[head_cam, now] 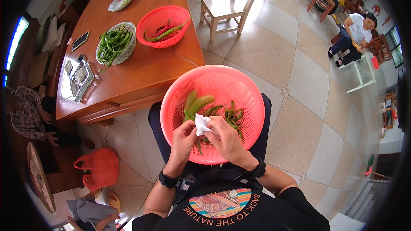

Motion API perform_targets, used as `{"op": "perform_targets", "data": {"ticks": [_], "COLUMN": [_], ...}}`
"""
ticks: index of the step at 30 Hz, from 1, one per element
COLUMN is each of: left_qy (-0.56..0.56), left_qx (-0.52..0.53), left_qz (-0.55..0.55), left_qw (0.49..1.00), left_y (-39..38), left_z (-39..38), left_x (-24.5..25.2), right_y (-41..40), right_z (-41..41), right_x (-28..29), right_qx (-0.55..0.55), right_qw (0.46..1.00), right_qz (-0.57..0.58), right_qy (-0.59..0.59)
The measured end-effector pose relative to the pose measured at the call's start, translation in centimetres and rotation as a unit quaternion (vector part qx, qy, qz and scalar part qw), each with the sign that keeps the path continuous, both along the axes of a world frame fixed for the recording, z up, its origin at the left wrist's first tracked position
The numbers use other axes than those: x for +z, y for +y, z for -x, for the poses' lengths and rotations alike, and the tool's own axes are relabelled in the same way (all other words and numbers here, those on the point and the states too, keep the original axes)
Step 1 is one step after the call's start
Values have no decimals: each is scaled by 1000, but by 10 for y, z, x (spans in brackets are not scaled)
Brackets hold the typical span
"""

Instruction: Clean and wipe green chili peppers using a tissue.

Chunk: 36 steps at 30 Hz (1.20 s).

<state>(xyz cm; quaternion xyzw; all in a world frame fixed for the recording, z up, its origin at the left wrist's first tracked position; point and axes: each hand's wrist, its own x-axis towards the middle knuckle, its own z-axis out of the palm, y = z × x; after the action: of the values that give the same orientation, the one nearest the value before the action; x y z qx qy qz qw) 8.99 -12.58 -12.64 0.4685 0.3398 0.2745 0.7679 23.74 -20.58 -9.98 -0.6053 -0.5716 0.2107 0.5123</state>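
A large pink perforated plastic basket rests on the lap. Over its near half, my right hand grips a crumpled white tissue or cloth. My left hand is beside it, thumb and fingertips pinched together near the white piece; whether something small is between them cannot be told. Beneath the hands lie long green chili peppers on the right and thicker pale green vegetables, perhaps eggplants, on the left. The hands hide part of the contents.
On the wooden table stand a white basket of green peppers, a red basket with peppers, plates, a phone and a glass ashtray. A chair stands ahead. People sit at both sides; a red bag lies left.
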Motion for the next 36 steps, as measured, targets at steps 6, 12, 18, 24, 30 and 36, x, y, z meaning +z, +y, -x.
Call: {"op": "perform_targets", "data": {"ticks": [6,12,18,24,30,36], "left_qy": [5,-7,12,-15,-10,-9], "left_qx": [38,63,49,89,144,117], "left_qz": [13,16,-60,-58,-69,-77], "left_qw": [999,998,997,994,987,990], "left_y": [3,4,-4,-2,11,19], "left_z": [4,-1,-3,-2,9,14], "left_x": [8,21,20,28,27,28], "right_y": [-17,-19,-10,-10,-23,-26], "right_z": [-11,-35,-7,0,-15,-35], "right_x": [-10,-17,10,7,1,-10], "right_qx": [37,-36,19,100,118,1], "right_qw": [996,993,965,975,968,973], "right_qz": [83,58,139,171,215,193], "right_qy": [-25,99,222,96,54,130]}}
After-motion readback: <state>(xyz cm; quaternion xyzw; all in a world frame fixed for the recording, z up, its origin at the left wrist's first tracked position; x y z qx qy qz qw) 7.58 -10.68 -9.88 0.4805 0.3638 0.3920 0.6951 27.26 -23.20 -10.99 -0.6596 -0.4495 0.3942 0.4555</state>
